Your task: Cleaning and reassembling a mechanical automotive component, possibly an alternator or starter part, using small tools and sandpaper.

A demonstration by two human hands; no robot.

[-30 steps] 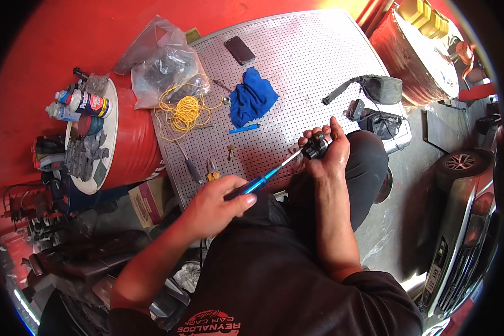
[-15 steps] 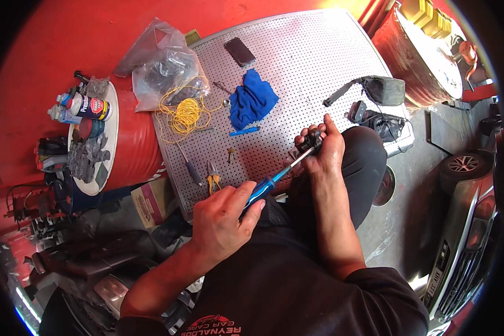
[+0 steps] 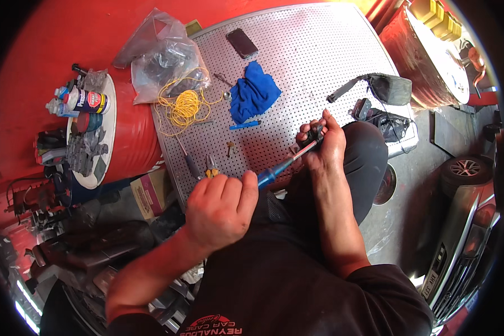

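Screwdriver, one, blue-handled with a red-and-silver shaft (image 3: 288,162): the handle end sits inside the left hand (image 3: 218,210), whose grip is clenched round it. The tip runs up to a small black part (image 3: 316,134) grasped in the right hand (image 3: 325,147) at the near edge of the perforated grey metal tabletop (image 3: 319,67), above the person's knee.

Change against the earlier pictures: the left hand has drawn back toward the body and rolled knuckles-up over the handle, while the right hand and the black part have stayed in place. By judgement, the tool is being turned or re-seated on the part, which stays steadied.

Count on the tabletop:
- crumpled blue cloth (image 3: 253,92), one
- coil of yellow wire (image 3: 182,106), one
- clear plastic bag with dark contents (image 3: 162,59), one
- dark phone lying flat (image 3: 242,43), one
- yellow-handled pliers (image 3: 210,167), one
- grey pouch with strap (image 3: 389,88), one

Count off the tabletop:
- red drums, two: one at left (image 3: 131,145) carrying several spray cans and bottles (image 3: 78,103), number not clear; one at upper right (image 3: 414,56)
- car front, one, lower right (image 3: 465,224)
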